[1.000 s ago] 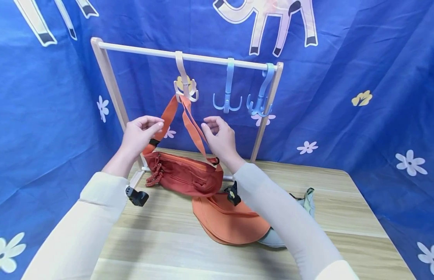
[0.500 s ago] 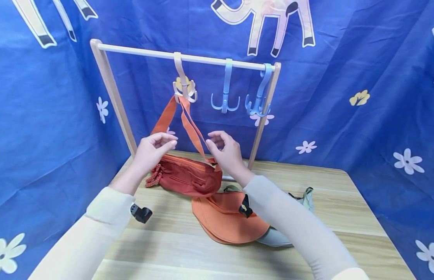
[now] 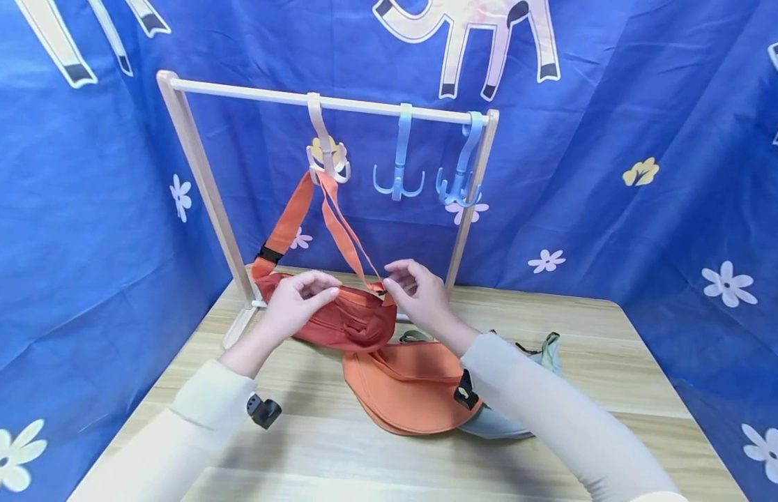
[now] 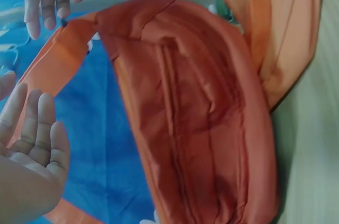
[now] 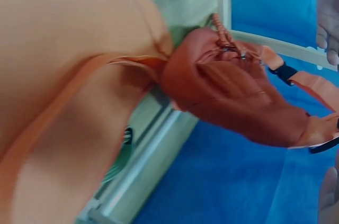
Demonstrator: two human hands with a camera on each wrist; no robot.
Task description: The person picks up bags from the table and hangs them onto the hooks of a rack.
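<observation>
A rust-red waist bag (image 3: pixel 345 324) hangs by its orange strap (image 3: pixel 288 223) from a cream hook (image 3: pixel 326 153) on a wooden rack (image 3: pixel 251 90), its body just above the table. My left hand (image 3: pixel 314 289) hovers at the bag's top left with relaxed fingers. In the left wrist view my left hand's (image 4: pixel 32 128) palm is bare, beside the bag (image 4: pixel 196 113). My right hand (image 3: pixel 404 282) is at the strap's right end, fingers loosely curled and gripping nothing that I can see. In the right wrist view the bag (image 5: pixel 238 102) hangs free.
An orange bag (image 3: pixel 408 390) lies flat on the wooden table (image 3: pixel 615 376), over a grey-green bag (image 3: pixel 539 362). Two blue hooks (image 3: pixel 398 178) (image 3: pixel 458 185) hang bare on the rail. A blue patterned curtain surrounds the table on three sides.
Both hands have come down from the middle of the strap to the top of the bag. The bag stays hanging from the cream hook.
</observation>
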